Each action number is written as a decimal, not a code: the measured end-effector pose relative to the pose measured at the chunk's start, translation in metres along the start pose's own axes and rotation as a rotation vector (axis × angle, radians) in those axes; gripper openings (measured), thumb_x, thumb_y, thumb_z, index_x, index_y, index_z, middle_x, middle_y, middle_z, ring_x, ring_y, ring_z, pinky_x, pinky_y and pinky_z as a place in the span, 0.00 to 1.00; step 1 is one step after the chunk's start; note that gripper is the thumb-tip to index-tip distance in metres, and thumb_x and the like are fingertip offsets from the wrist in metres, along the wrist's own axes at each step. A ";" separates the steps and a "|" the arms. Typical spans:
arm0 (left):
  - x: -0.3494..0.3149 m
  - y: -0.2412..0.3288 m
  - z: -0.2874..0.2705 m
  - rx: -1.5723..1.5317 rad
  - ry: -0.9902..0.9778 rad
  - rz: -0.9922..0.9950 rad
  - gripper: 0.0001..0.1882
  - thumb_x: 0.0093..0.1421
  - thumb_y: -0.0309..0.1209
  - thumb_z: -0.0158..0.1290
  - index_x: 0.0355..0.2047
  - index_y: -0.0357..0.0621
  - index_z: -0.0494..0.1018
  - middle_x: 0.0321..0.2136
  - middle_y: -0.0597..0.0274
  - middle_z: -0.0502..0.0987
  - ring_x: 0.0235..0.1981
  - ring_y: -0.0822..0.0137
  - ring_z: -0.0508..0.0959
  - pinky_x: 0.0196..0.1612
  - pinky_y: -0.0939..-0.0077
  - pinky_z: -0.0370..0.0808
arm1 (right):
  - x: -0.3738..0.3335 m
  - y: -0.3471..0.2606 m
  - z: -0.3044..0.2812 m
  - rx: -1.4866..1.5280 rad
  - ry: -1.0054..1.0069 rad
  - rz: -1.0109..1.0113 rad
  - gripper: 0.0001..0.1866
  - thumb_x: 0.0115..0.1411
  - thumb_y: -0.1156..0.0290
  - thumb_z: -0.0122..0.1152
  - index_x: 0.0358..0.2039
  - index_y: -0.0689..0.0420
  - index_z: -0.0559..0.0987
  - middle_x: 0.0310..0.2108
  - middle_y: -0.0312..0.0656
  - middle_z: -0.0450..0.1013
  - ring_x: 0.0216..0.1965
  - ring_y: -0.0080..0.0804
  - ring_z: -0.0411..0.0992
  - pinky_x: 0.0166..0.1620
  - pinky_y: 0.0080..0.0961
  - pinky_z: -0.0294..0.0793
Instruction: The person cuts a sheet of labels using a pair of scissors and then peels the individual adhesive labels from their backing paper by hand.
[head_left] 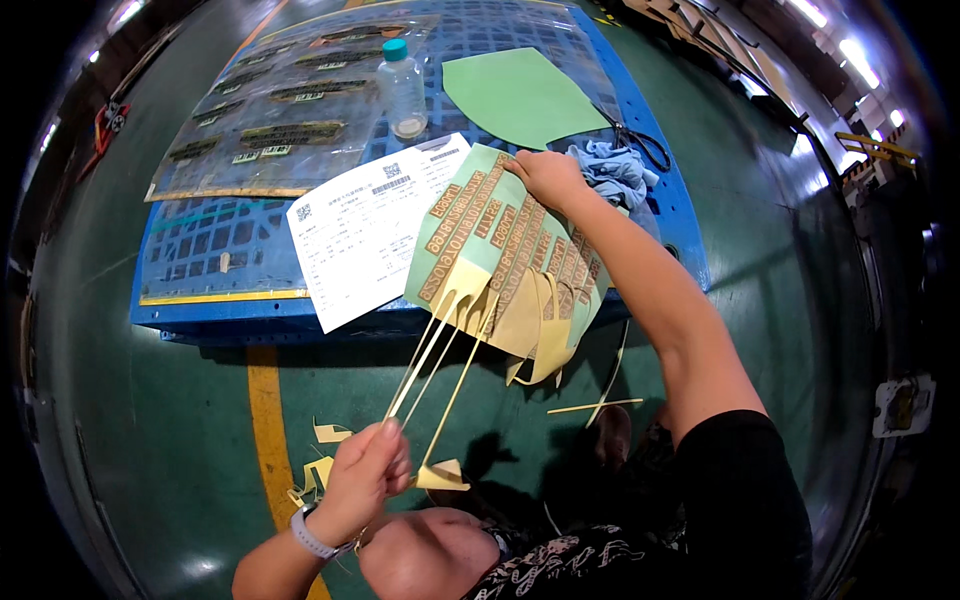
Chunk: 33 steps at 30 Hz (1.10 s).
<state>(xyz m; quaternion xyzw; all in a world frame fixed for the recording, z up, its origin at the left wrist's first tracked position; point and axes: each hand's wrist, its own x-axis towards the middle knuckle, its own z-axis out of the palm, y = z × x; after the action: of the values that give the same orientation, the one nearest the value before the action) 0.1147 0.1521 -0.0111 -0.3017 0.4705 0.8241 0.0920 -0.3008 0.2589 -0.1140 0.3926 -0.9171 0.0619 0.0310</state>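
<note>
A green sheet with raised brown lettering point(437, 243) lies over the front edge of the blue slotted platform, its lower part hanging past it. My right hand point(548, 180) presses on the sheet's upper edge, fingers bent over it and partly hidden. Down by my knee, my left hand point(368, 470) is closed around thin pale yellow strips point(427, 345), which stretch taut from the sheet's lower side. A small yellow scrap point(443, 475) dangles beside that hand. Further loose yellow backing point(553, 350) curls off the sheet's lower right part.
On the blue platform point(165, 313) lie a printed white paper point(345, 250), a clear bottle with teal cap point(404, 95), a plain green sheet point(520, 95), black-handled scissors point(645, 140), a blue cloth point(612, 172) and bagged plates point(290, 120). Yellow scraps point(318, 470) litter the floor.
</note>
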 end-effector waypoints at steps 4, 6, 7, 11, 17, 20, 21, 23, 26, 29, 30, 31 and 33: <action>-0.025 -0.007 -0.011 0.007 0.063 0.016 0.21 0.66 0.41 0.40 0.18 0.46 0.55 0.14 0.70 0.51 0.13 0.76 0.49 0.15 0.79 0.48 | 0.001 0.001 0.002 0.049 0.026 -0.013 0.22 0.64 0.49 0.40 0.30 0.54 0.74 0.27 0.47 0.74 0.33 0.48 0.73 0.35 0.45 0.70; -0.035 -0.012 -0.016 0.026 0.079 0.027 0.20 0.66 0.40 0.40 0.18 0.45 0.56 0.14 0.70 0.53 0.14 0.76 0.51 0.16 0.80 0.50 | 0.000 0.003 0.000 0.048 0.005 0.004 0.21 0.64 0.50 0.40 0.32 0.53 0.75 0.29 0.47 0.75 0.35 0.47 0.73 0.36 0.44 0.71; -0.040 -0.015 -0.020 0.049 0.078 0.030 0.20 0.67 0.38 0.40 0.18 0.45 0.57 0.14 0.69 0.54 0.14 0.77 0.53 0.17 0.81 0.52 | -0.004 0.006 -0.002 0.028 0.016 0.002 0.21 0.64 0.51 0.40 0.34 0.52 0.76 0.30 0.48 0.75 0.35 0.47 0.73 0.37 0.44 0.71; -0.105 -0.025 -0.040 0.181 0.199 0.198 0.20 0.66 0.38 0.40 0.18 0.43 0.59 0.12 0.67 0.60 0.11 0.75 0.57 0.15 0.80 0.52 | 0.001 0.028 -0.012 0.054 0.017 0.140 0.19 0.64 0.55 0.40 0.39 0.52 0.77 0.35 0.46 0.76 0.39 0.44 0.74 0.40 0.42 0.71; -0.081 -0.040 -0.069 0.314 0.249 -0.042 0.18 0.66 0.35 0.41 0.19 0.41 0.61 0.14 0.67 0.62 0.14 0.76 0.60 0.18 0.82 0.57 | -0.003 0.024 0.000 0.100 0.001 0.235 0.24 0.64 0.50 0.39 0.35 0.57 0.77 0.35 0.51 0.75 0.38 0.50 0.73 0.40 0.44 0.71; -0.030 -0.046 -0.073 0.403 0.105 -0.062 0.17 0.66 0.36 0.43 0.22 0.40 0.64 0.16 0.65 0.65 0.17 0.75 0.62 0.21 0.82 0.60 | -0.003 0.009 0.005 0.137 0.043 0.240 0.24 0.64 0.50 0.40 0.34 0.58 0.76 0.34 0.51 0.75 0.38 0.51 0.73 0.40 0.45 0.71; -0.015 -0.045 -0.061 0.406 0.037 -0.101 0.16 0.65 0.36 0.44 0.23 0.39 0.65 0.17 0.63 0.66 0.18 0.73 0.63 0.23 0.80 0.62 | -0.005 0.007 0.008 0.140 0.056 0.241 0.24 0.63 0.50 0.39 0.33 0.58 0.75 0.34 0.51 0.75 0.38 0.51 0.72 0.40 0.45 0.70; 0.011 -0.036 -0.029 0.831 -0.174 0.186 0.14 0.63 0.36 0.47 0.27 0.37 0.68 0.22 0.56 0.68 0.22 0.61 0.68 0.29 0.70 0.67 | -0.006 0.002 0.007 0.108 0.029 0.279 0.24 0.64 0.50 0.39 0.34 0.59 0.75 0.34 0.51 0.75 0.38 0.50 0.73 0.40 0.45 0.70; 0.038 -0.045 -0.009 1.196 -0.460 0.601 0.20 0.60 0.45 0.48 0.32 0.37 0.71 0.29 0.47 0.70 0.30 0.48 0.71 0.37 0.61 0.69 | -0.003 -0.003 0.003 0.075 0.025 0.273 0.23 0.64 0.50 0.39 0.34 0.59 0.73 0.34 0.52 0.75 0.38 0.51 0.73 0.39 0.46 0.70; 0.064 -0.032 -0.011 1.268 -0.396 0.459 0.30 0.57 0.56 0.46 0.29 0.35 0.74 0.33 0.41 0.72 0.32 0.45 0.73 0.37 0.57 0.70 | -0.006 -0.014 -0.004 0.016 0.010 0.269 0.24 0.64 0.51 0.38 0.36 0.60 0.73 0.33 0.54 0.75 0.38 0.50 0.74 0.38 0.46 0.72; 0.088 -0.037 -0.029 1.296 -0.280 0.362 0.29 0.58 0.54 0.47 0.27 0.34 0.74 0.33 0.40 0.72 0.32 0.43 0.73 0.36 0.57 0.70 | -0.005 -0.013 -0.005 -0.011 0.005 0.256 0.23 0.64 0.51 0.40 0.37 0.60 0.71 0.33 0.54 0.74 0.38 0.50 0.74 0.36 0.46 0.72; 0.111 -0.041 -0.035 1.129 -0.062 0.417 0.26 0.60 0.50 0.47 0.28 0.34 0.75 0.30 0.41 0.72 0.31 0.45 0.73 0.36 0.60 0.71 | -0.005 -0.010 -0.002 -0.019 0.073 0.239 0.21 0.63 0.52 0.43 0.37 0.60 0.70 0.33 0.53 0.74 0.38 0.50 0.73 0.36 0.46 0.72; 0.147 -0.041 -0.036 0.627 0.080 0.424 0.22 0.64 0.45 0.45 0.38 0.34 0.73 0.34 0.49 0.76 0.35 0.61 0.75 0.41 0.70 0.71 | -0.010 -0.006 0.004 -0.033 0.205 0.201 0.19 0.61 0.55 0.49 0.38 0.60 0.69 0.33 0.52 0.72 0.38 0.49 0.72 0.36 0.46 0.71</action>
<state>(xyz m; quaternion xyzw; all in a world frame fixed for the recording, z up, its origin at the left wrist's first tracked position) 0.0297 0.1253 -0.1396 -0.1867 0.7549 0.6286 -0.0112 -0.2900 0.2613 -0.1183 0.2898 -0.9447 0.0895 0.1245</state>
